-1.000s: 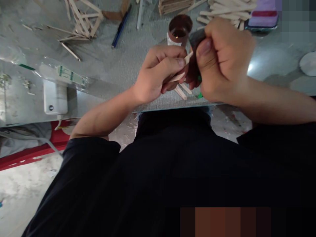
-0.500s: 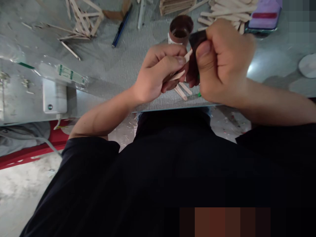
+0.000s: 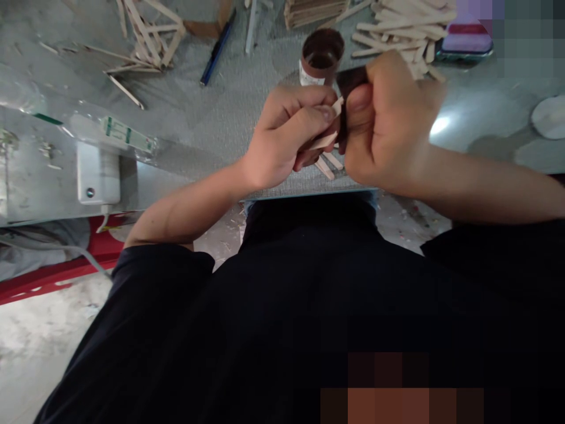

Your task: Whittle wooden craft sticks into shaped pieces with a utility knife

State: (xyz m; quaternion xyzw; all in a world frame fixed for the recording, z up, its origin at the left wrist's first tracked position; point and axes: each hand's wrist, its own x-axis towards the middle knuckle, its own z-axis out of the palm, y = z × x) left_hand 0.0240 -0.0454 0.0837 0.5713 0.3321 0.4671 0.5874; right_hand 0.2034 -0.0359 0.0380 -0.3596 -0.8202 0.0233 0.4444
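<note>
My left hand (image 3: 282,132) is closed around a wooden craft stick (image 3: 324,141); another pale wooden tip (image 3: 338,106) pokes out past the thumb. I cannot tell whether both ends belong to one stick. My right hand (image 3: 391,121) is clenched on a dark flat piece (image 3: 352,78), mostly covered by the fingers, so its kind is unclear. The two fists almost meet, with the wooden tips against or very near the dark piece. Below them a few loose craft sticks (image 3: 325,169) lie on the table. Just beyond stands an open brown jar (image 3: 312,75).
A heap of craft sticks (image 3: 397,26) and a stacked bundle (image 3: 313,10) lie at the back. Further left are a stick frame (image 3: 152,44), a blue pen (image 3: 216,53), a plastic bottle (image 3: 128,134) and a white power bank (image 3: 97,176). The glass table edge (image 3: 309,194) runs near my body.
My right hand has moved left and slightly toward my body with the dark piece. My left hand has shifted slightly right and nearer me, still gripping the wood.
</note>
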